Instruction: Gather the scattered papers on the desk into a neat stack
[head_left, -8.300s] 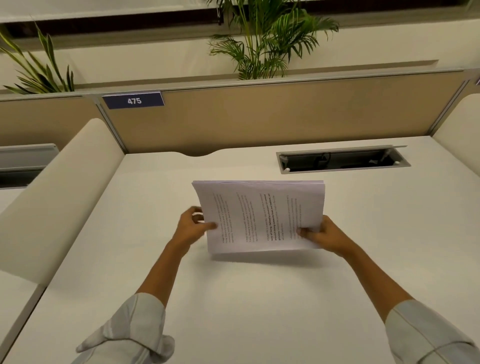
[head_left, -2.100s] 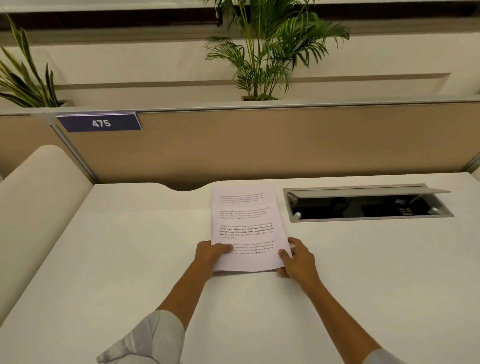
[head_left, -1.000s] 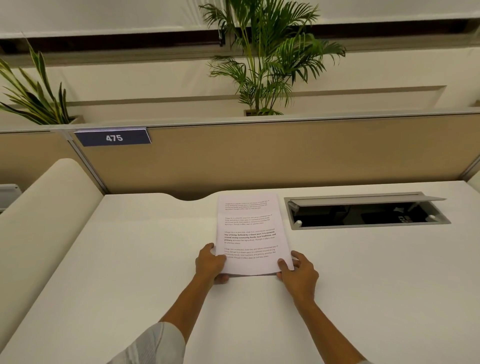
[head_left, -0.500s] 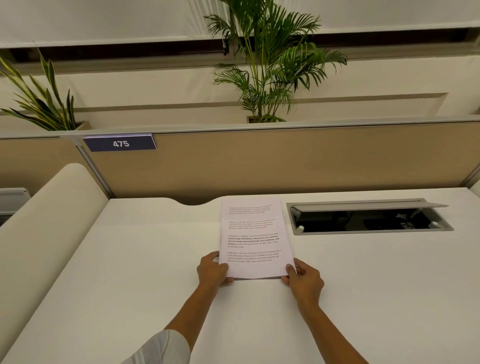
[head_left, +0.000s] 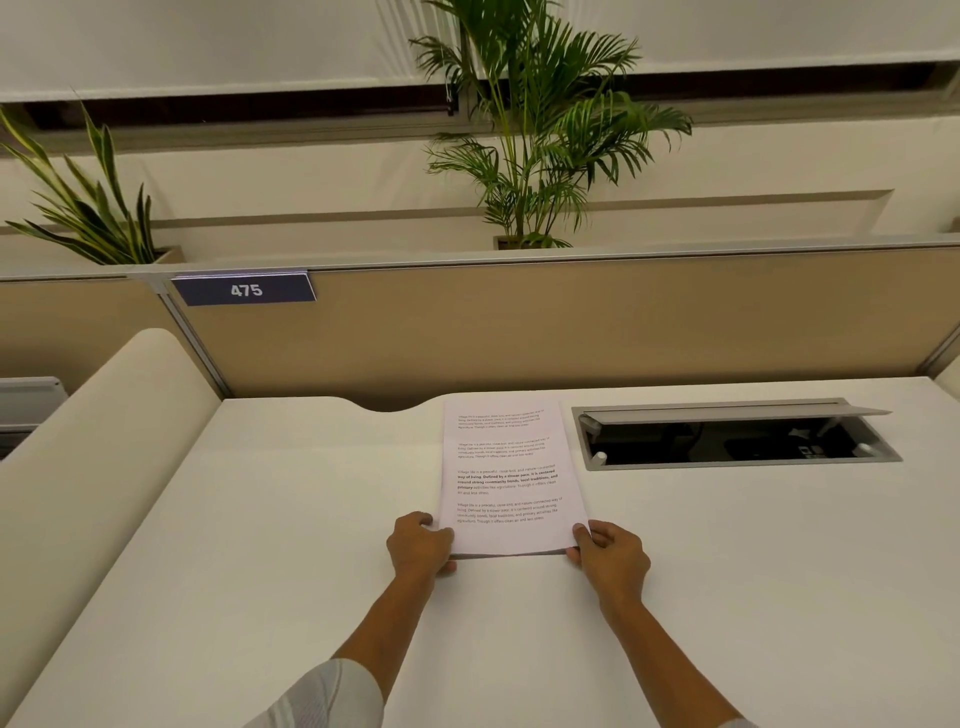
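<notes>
A squared-up stack of printed white papers (head_left: 506, 478) lies flat on the white desk (head_left: 260, 545), its long side running away from me toward the partition. My left hand (head_left: 420, 544) grips the stack's near left corner, thumb on top. My right hand (head_left: 610, 557) grips the near right corner in the same way. The sheets' edges line up, and the near edge shows several layers.
An open cable hatch (head_left: 737, 439) with a raised grey lid sits in the desk just right of the stack. A tan partition (head_left: 571, 322) with a blue "475" label (head_left: 244, 289) closes the back. A rounded cream divider (head_left: 104, 415) bounds the left side. Potted plants stand behind the partition.
The papers went from being held upright in both hands to lying flat and lengthwise on the desk. Over the last second the hands have stayed at the near corners; only the view shifts slightly.
</notes>
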